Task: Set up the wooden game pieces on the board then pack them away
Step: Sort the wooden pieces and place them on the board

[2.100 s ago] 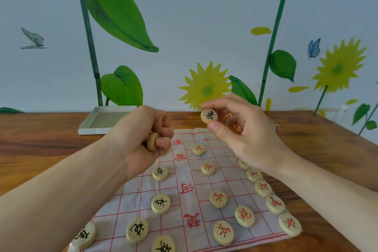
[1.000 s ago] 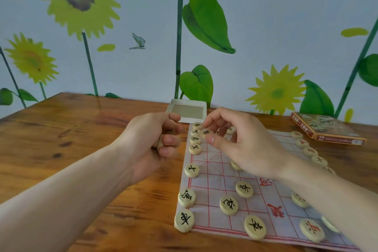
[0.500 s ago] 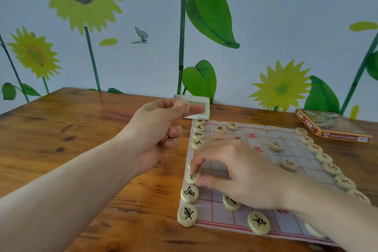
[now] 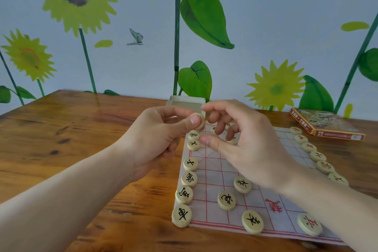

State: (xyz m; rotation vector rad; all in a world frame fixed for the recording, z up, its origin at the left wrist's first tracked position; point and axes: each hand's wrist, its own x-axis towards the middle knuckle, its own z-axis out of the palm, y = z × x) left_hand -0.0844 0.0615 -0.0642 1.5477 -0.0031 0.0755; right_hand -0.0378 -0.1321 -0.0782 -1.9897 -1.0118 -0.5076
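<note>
1. Above the board's far left corner, the right hand (image 4: 243, 139) has come up from the black row it was touching half a second ago, fingers loosely spread and empty, reaching for the next piece.
2. Left hand (image 4: 157, 135) pinches that wooden xiangqi piece (image 4: 198, 120) between thumb and forefinger.
3. Cloth board (image 4: 212, 172) below: setup continues, a gap left in the black row.

Both forearms are bare from the lower edge of the view to the wrists, with no sleeve showing on either. The left hand (image 4: 157, 135) and the right hand (image 4: 245, 145) wear no glove, ring, watch or band. The visible nails on the fingers (image 4: 195, 119) are short and unpainted.
</note>
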